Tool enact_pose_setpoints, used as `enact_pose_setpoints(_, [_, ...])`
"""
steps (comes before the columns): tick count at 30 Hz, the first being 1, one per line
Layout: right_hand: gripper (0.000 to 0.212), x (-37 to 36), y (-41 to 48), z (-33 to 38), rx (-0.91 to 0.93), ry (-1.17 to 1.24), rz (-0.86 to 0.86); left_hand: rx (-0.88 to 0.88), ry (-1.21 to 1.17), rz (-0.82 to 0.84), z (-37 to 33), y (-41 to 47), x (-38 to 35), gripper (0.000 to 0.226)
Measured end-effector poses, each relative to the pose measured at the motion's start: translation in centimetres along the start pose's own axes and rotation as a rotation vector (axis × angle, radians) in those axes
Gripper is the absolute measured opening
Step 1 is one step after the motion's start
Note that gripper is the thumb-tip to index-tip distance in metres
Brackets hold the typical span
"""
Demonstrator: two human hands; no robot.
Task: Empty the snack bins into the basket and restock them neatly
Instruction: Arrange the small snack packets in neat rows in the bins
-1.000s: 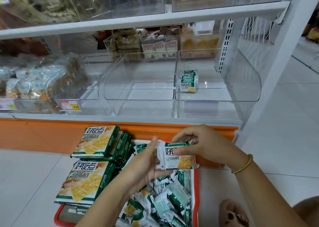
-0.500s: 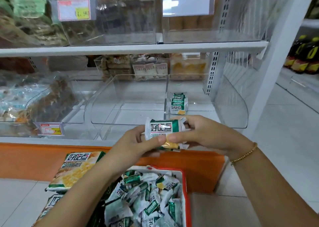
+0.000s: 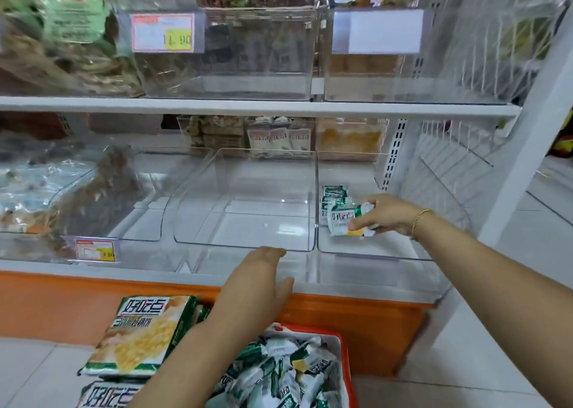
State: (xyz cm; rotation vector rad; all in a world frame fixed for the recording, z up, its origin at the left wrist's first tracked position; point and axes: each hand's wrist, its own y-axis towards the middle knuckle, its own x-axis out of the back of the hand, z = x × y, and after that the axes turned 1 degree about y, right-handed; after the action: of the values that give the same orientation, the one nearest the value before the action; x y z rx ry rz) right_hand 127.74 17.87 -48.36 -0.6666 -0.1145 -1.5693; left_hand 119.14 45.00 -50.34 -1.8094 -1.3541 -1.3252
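My right hand [image 3: 386,215] reaches into the right clear bin [image 3: 372,254] on the lower shelf and grips a small green-and-white snack packet [image 3: 342,220]. Just behind it a short row of the same packets [image 3: 333,192] stands against the bin's left wall. My left hand [image 3: 263,279] hovers with straight fingers, holding nothing, in front of the middle clear bin [image 3: 248,246], which has nothing in it. Below, the red basket [image 3: 345,364] holds several loose packets [image 3: 279,373].
Large green snack bags [image 3: 142,333] lie stacked left of the basket on the tiled floor. Bins at the left hold other snacks [image 3: 93,197]. An upper shelf [image 3: 248,105] carries more clear bins. A white wire side panel [image 3: 449,172] closes the shelf's right end.
Both hands held the packet before the shelf. Now my right hand alone has carried it into the right bin, and my left hand has let go and dropped lower. The view tilted up.
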Motion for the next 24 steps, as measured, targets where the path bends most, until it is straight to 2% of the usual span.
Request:
enact_pose_setpoints(4, [0.072,-1.8,2.1,-1.1,0.024,-0.052,-0.04,-0.026,0.029,-0.035,1.1,0.3,-0.5,0.052])
enact_pose_setpoints(10, [0.06,-2.9,4.3,-1.8,0.022,-0.105,-0.126,-0.043,0.05,-0.061,2.0,1.3,-0.7,0.057])
enact_pose_setpoints(13, [0.072,-3.0,5.0,-2.3,-0.045,-0.203,-0.21,-0.043,0.048,-0.06,2.0,1.5,-1.1,0.055])
enact_pose_setpoints(17, [0.087,-3.5,5.3,-1.7,-0.141,-0.226,-0.202,-0.049,0.056,-0.06,1.9,1.6,-1.5,0.054])
enact_pose_setpoints(20, [0.085,-3.9,5.7,-1.3,-0.124,-0.24,-0.187,-0.046,0.057,-0.06,2.0,1.7,-1.4,0.053])
enact_pose_setpoints(24, [0.097,-3.6,5.6,-1.5,-0.112,-0.087,-0.115,-0.034,0.056,-0.029,2.0,1.3,-1.2,0.057])
